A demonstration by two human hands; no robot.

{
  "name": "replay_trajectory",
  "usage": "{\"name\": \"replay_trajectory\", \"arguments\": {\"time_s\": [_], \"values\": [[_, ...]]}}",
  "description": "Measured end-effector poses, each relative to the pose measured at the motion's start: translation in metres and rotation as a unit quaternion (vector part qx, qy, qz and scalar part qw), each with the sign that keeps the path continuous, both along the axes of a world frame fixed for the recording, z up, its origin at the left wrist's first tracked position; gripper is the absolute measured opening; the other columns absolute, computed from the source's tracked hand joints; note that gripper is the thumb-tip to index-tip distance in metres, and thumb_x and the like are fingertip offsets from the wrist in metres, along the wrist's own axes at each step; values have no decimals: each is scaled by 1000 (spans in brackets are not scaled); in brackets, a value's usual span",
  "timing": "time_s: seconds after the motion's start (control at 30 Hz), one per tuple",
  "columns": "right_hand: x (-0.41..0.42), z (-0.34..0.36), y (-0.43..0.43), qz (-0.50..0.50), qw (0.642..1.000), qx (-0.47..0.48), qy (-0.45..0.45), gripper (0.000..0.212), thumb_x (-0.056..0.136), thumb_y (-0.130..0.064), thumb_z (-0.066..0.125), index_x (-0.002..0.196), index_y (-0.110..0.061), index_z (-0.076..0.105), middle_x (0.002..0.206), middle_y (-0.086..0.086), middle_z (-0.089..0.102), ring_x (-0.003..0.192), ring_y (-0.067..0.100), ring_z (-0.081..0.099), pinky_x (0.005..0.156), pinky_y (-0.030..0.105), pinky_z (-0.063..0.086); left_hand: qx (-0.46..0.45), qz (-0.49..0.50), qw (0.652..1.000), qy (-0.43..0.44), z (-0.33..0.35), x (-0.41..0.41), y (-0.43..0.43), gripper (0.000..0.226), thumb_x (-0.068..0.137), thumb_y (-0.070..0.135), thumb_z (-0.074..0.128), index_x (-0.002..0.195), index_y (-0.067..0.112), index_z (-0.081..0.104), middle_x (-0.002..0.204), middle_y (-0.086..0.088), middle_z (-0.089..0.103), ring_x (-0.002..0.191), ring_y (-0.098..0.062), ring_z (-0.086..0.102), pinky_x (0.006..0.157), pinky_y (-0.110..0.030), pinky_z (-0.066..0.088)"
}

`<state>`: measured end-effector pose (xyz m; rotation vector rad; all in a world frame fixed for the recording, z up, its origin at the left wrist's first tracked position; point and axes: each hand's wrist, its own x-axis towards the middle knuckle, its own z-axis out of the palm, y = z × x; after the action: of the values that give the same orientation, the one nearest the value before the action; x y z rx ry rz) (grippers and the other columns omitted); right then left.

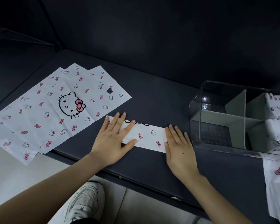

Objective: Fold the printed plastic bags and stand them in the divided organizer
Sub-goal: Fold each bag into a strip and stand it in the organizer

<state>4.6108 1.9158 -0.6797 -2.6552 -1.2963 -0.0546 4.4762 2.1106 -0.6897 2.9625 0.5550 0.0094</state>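
Dark padded tabletop (152, 97) runs across our view, with a dark wall behind it and pale floor (14, 175) below its near edge. One bag, already folded into a long strip (145, 136), lies close to that edge, right in front of us. Its long axis runs left to right, dipping a little toward the right. Our left hand (111, 139) lies flat on its left end and our right hand (179, 147) flat on its right end. All our fingers (118, 120) are straight and spread, pressing the plastic down and gripping nothing.

We judge that the next fold goes across that long axis, one end over the other. The organizer (199, 126) stands to the right of the strip, near our right hand, so that hand is the nearer one for carrying the bag over. Our left hand is well apart from it. The flat bags (55, 110) wait fanned out at the far left, their near corners hanging past the tabletop's edge.

Our left hand hides the strip's left end, so we cannot tell how its layers line up there. The organizer's right side is cut off. Folded bags (276, 123) stand in its right compartments, too blurred to count. A loose bag (276, 183) at the right edge is only partly in view
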Motion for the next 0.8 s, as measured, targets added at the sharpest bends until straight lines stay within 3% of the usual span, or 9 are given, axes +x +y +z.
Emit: {"name": "replay_trajectory", "arguments": {"time_s": [0.07, 0.13, 0.27, 0.4, 0.5, 0.6, 0.67, 0.73, 0.8], "values": [[2, 7, 6, -18, 995, 75, 58, 46, 89, -29, 43, 121, -1, 62, 114, 11, 67, 103, 32, 63, 89, 44, 52, 0, -25, 1000, -3, -1, 0, 5, 68, 96, 64, 9, 149, 27, 30, 155, -12, 27, 145, -28, 21, 114, -45, 10], [4, 17, 13, -53, 984, 112, 129, 41, 87, -27, 58, 121, -4, 62, 107, 8, 66, 97, 28, 61, 86, 34, 48, 0, -50, 999, -6, -1, 0, 9, 66, 97, 64, 11, 150, 27, 25, 156, -11, 25, 145, -27, 18, 115, -44, 8], [14, 32, 25, -117, 962, 6, 248, 38, 83, -28, 67, 120, -21, 59, 102, -5, 61, 99, 18, 57, 76, 26, 39, -1, -99, 995, -11, -4, 5, 20, 63, 98, 63, 13, 151, 30, 14, 158, -8, 20, 147, -23, 13, 116, -40, 4], [16, 43, 26, -119, 949, -46, 289, 8, 82, -29, 65, 85, -28, 58, 71, -15, 51, 82, 13, 54, 65, 26, 36, 4, -128, 990, -61, 10, 13, 20, 57, 97, 52, 32, 143, 21, 42, 154, -13, 29, 144, -27, 21, 116, -42, 11], [8, 43, 25, -107, 960, -43, 254, 5, 82, -27, 64, 82, -23, 62, 78, -12, 50, 84, 13, 52, 67, 25, 33, -54, -141, 977, -151, 15, 9, -10, 42, 90, 33, 48, 126, 16, 62, 144, -8, 48, 136, -26, 40, 114, -36, 25], [1, 43, 19, -101, 959, -8, 263, 12, 80, -15, 62, 72, -20, 55, 72, -10, 54, 69, 11, 53, 59, 24, 35, -155, -136, 966, -153, 5, -3, -35, 45, 93, 41, 46, 131, 21, 59, 144, 0, 48, 138, -16, 36, 113, -32, 25], [2, 48, 14, -147, 895, 51, 418, 23, 78, -2, 62, 65, -16, 49, 63, -5, 55, 55, 13, 53, 51, 24, 42, -140, -153, 969, -136, -4, -6, -37, 53, 92, 51, 45, 137, 23, 52, 147, 3, 42, 140, -13, 29, 117, -32, 18], [4, 57, 11, -219, 762, 116, 599, 29, 78, 10, 63, 67, -11, 45, 62, 5, 57, 49, 16, 56, 40, 24, 43, -140, -164, 968, -127, -6, -6, -36, 60, 90, 56, 47, 140, 23, 46, 147, 7, 42, 141, -11, 30, 118, -30, 15], [6, 63, 9, -271, 640, 145, 704, 33, 79, 14, 61, 71, -12, 43, 56, 6, 60, 43, 12, 59, 37, 18, 42, -159, -163, 964, -137, -4, -4, -36, 62, 91, 58, 46, 141, 23, 43, 145, 9, 44, 139, -7, 32, 118, -28, 16]]}}
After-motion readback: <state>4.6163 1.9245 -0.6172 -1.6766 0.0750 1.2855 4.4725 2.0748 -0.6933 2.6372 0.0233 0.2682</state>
